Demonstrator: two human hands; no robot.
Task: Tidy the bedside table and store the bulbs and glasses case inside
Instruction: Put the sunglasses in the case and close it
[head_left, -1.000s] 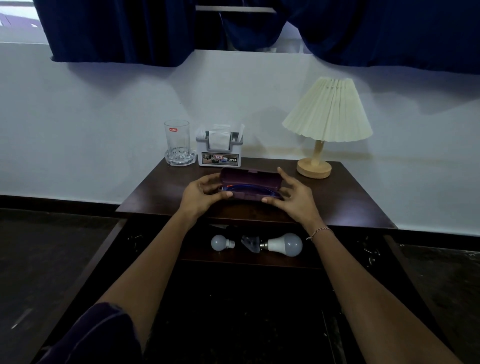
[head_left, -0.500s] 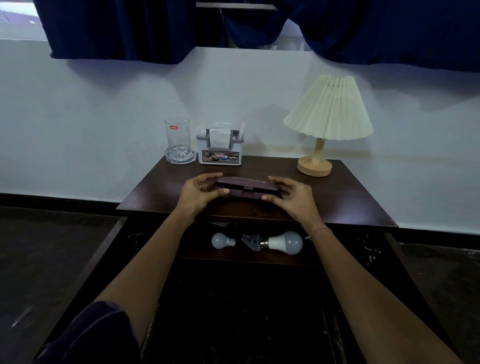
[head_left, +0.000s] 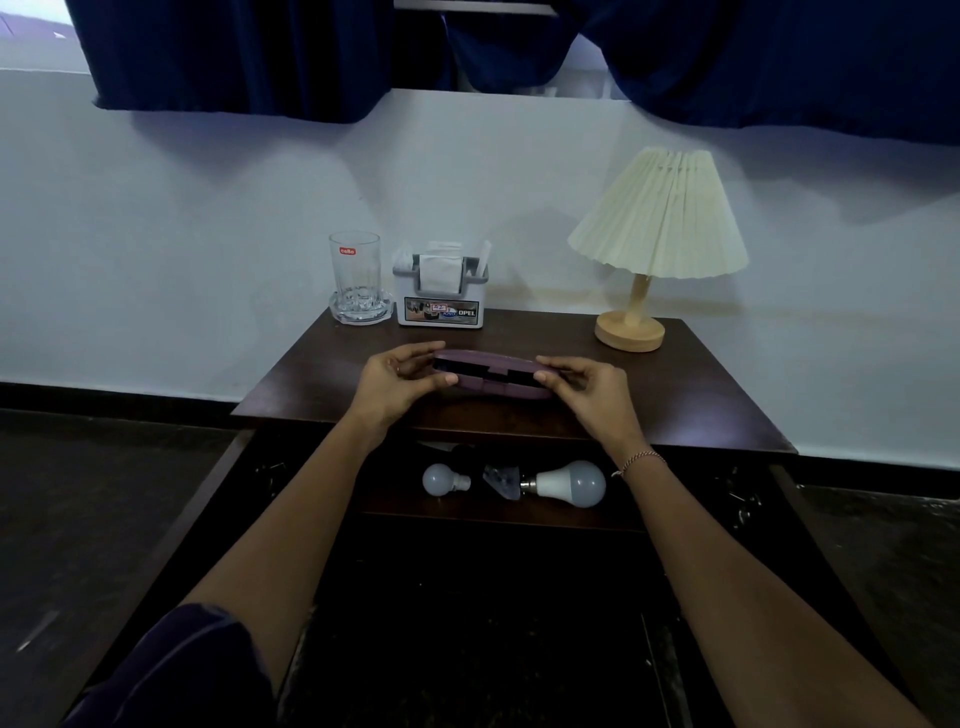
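A dark purple glasses case (head_left: 491, 375) lies closed near the front of the dark wooden bedside table (head_left: 675, 400). My left hand (head_left: 397, 382) grips its left end and my right hand (head_left: 589, 387) grips its right end, thumbs on the front seam. Below the tabletop, on an inner shelf (head_left: 498, 506), lie a small white bulb (head_left: 441, 479) on the left and a larger white bulb (head_left: 569, 483) on the right. A small clear object (head_left: 501, 480) sits between them.
At the back of the table stand a clear glass (head_left: 356, 278) on a glass coaster, a white tissue holder (head_left: 441, 293) and a pleated cream lamp (head_left: 657, 234) on a wooden base. Both cabinet doors hang open at the sides. Dark floor surrounds the table.
The case's lid, raised a second ago with a blue lining showing, has come down and the case is now closed between my hands.
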